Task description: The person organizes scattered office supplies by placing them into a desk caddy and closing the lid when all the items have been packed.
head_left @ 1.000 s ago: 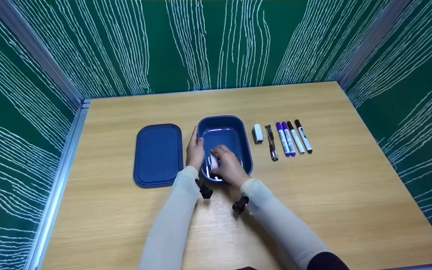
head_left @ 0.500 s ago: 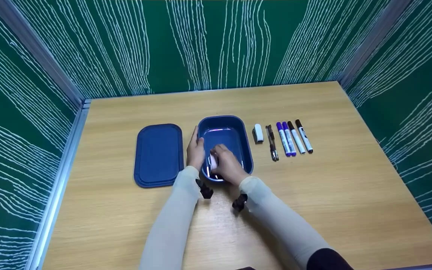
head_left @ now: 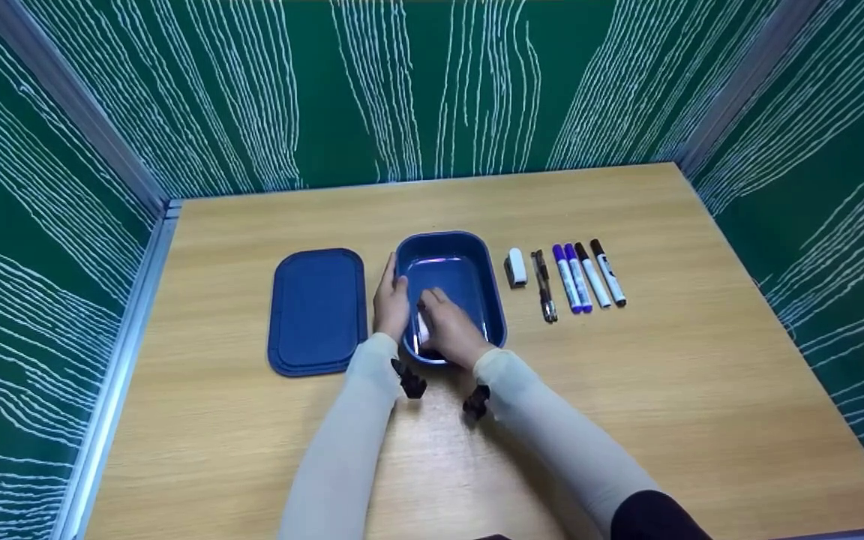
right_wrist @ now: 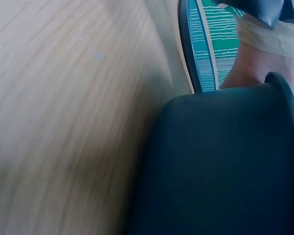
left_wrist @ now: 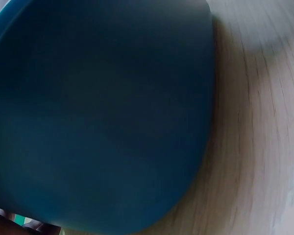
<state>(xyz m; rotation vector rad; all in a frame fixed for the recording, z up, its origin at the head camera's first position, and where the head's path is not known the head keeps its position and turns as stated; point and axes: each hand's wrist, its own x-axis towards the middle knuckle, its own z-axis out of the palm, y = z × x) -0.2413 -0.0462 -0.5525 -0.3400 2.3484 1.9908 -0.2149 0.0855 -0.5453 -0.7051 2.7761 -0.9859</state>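
Inside the blue box (head_left: 451,276), the right hand (head_left: 453,328) has its fingers curled round a small white object (head_left: 423,328), partly hidden by them. Just left of these, the left hand (head_left: 391,306) lies along the box's outer wall, fingers straight. Right of both hands' fingers, markers (head_left: 592,276) rest on the counter (head_left: 702,337).
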